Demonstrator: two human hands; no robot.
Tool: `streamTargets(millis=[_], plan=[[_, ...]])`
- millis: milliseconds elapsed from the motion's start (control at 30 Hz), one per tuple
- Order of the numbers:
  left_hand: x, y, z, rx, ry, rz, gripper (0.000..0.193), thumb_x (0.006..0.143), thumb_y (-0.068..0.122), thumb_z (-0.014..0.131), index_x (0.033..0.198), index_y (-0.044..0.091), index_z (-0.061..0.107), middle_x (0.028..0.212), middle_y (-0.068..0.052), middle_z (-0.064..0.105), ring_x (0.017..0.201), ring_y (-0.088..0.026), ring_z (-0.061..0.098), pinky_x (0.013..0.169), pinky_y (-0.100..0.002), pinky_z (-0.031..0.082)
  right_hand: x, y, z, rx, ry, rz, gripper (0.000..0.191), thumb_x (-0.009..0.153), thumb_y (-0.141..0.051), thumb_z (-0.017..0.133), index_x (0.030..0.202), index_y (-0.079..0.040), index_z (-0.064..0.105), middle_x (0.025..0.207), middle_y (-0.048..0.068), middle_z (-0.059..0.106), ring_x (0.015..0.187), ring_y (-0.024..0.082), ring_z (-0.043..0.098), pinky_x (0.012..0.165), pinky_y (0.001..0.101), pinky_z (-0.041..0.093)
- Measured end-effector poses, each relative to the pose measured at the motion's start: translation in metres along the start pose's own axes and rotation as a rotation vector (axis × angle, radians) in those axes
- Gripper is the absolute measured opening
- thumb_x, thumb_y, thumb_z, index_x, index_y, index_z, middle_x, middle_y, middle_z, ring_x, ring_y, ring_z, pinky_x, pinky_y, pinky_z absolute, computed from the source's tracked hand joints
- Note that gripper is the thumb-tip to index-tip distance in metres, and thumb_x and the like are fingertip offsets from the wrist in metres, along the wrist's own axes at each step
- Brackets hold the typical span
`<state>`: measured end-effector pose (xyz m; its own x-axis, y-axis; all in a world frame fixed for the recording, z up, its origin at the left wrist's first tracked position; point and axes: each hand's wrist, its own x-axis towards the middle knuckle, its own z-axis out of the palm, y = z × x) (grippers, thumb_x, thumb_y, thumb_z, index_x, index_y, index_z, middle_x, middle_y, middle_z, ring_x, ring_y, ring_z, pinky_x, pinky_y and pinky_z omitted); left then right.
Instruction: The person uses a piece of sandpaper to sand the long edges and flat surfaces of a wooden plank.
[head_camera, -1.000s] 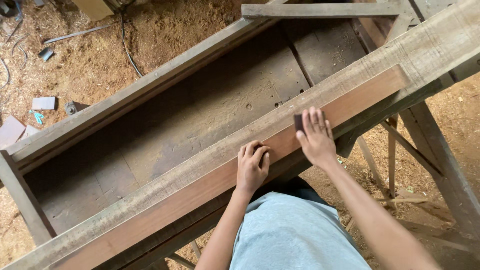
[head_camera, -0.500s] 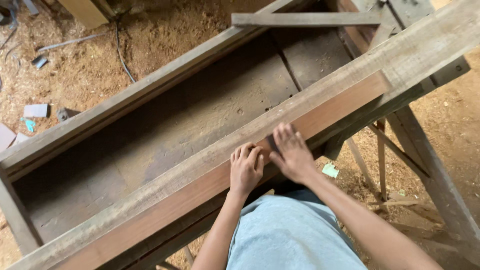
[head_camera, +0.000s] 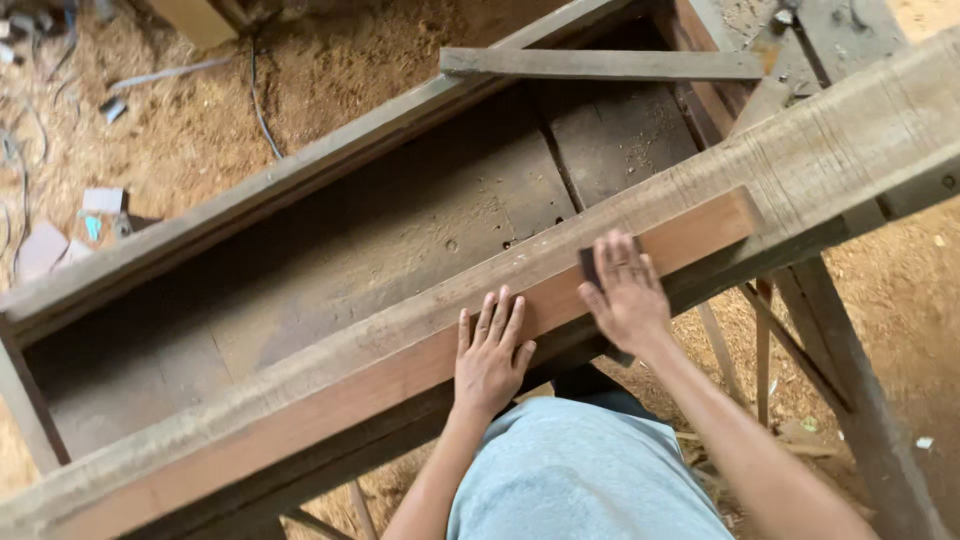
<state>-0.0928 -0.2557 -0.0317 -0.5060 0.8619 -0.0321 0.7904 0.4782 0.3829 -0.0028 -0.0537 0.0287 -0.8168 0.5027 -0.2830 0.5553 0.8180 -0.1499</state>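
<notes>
Sawdust covers the ground (head_camera: 330, 60) all round the bench I am looking down on. My left hand (head_camera: 490, 350) lies flat, fingers spread, on the reddish plank (head_camera: 400, 370), grasping nothing. My right hand (head_camera: 625, 295) presses a dark sanding piece (head_camera: 588, 265) against the same plank near its right end; only a dark edge of the piece shows beyond my fingers, so I cannot tell its full shape.

That one reddish plank runs slantwise from lower left to upper right, resting against a paler, rougher beam (head_camera: 830, 150) just behind it. Behind both I see one long grey trough-like bench top (head_camera: 400, 230), with one loose grey batten (head_camera: 600, 63) lying across its far end.

On the ground at the left I count two pale, flat scraps: a small square one (head_camera: 102, 199) and a larger one (head_camera: 42, 248) beside it, with a little teal bit (head_camera: 92, 227) between them. One grey cable (head_camera: 262, 110) snakes over the sawdust near the top. Markings on the scraps are too small to make out.
</notes>
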Motion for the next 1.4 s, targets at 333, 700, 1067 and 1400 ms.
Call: streamTargets(millis=[333, 700, 1067, 1400], plan=[[0.004, 0.027, 0.015, 0.072, 0.126, -0.193, 0.071, 0.101, 0.055, 0.049, 0.161, 0.018, 0.035, 0.169, -0.005, 0.027, 0.157, -0.026, 0.021, 0.127, -0.053, 0.007, 0.018, 0.052, 0.013, -0.031, 0.019, -0.282, 0.085, 0.101, -0.064, 0.025, 0.163, -0.01, 0.003, 0.171, 0.009, -0.008, 0.157, 0.021, -0.006, 0.125, 0.0445, 0.004], [0.008, 0.027, 0.022, 0.106, 0.124, -0.283, 0.061, 0.104, 0.048, 0.045, 0.16, 0.024, 0.037, 0.169, 0.0, 0.03, 0.156, -0.021, 0.023, 0.128, -0.05, 0.008, 0.025, 0.056, 0.013, -0.135, -0.186, -0.322, 0.087, 0.1, -0.065, 0.026, 0.159, -0.013, -0.011, 0.167, 0.007, -0.021, 0.152, 0.022, -0.018, 0.123, 0.0422, -0.006], [0.066, 0.074, 0.037, 0.06, 0.039, 0.017, 0.065, 0.106, 0.044, 0.045, 0.163, 0.015, 0.031, 0.171, -0.001, 0.025, 0.158, -0.016, 0.019, 0.128, -0.05, 0.008, 0.019, 0.098, -0.001, 0.09, 0.074, -0.178, 0.078, 0.106, -0.055, 0.023, 0.162, -0.009, -0.005, 0.171, 0.009, -0.012, 0.157, 0.021, -0.012, 0.127, 0.0437, -0.002], [0.115, 0.119, 0.053, -0.015, -0.048, 0.158, 0.074, 0.102, 0.05, 0.048, 0.162, 0.011, 0.028, 0.171, -0.004, 0.022, 0.158, -0.019, 0.018, 0.128, -0.051, 0.007, 0.015, 0.144, -0.014, 0.042, 0.048, 0.001, 0.074, 0.108, -0.056, 0.023, 0.164, -0.011, 0.007, 0.174, 0.008, -0.001, 0.161, 0.022, -0.003, 0.132, 0.0463, 0.006]])
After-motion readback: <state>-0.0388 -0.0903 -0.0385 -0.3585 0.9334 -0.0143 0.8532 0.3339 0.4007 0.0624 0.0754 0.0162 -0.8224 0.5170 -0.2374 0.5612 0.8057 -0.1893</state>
